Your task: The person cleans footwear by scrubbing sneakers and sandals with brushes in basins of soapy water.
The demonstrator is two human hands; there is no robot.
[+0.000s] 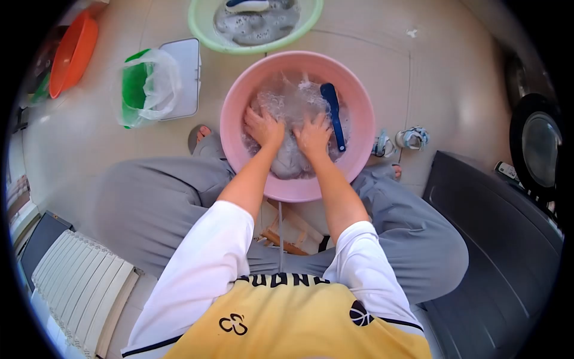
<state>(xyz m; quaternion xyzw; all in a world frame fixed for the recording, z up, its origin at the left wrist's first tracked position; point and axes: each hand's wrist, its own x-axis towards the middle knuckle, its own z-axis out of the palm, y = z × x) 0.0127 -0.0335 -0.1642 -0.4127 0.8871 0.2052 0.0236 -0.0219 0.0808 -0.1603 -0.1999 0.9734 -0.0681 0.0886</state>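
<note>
Two-handed pressing of wet grey cloth in a pink basin. The cloth (289,160) lies partly submerged in sudsy water, showing most clearly at six o'clock within the pink basin (361,128). The left hand (265,127), at nine o'clock, and the right hand (313,136), near four o'clock, are palm-down with fingers spread, neither clenched. Even, low pressure probably limits splashing; the dark blue tool (335,116), towards two o'clock, is best kept clear of the right knuckles.
</note>
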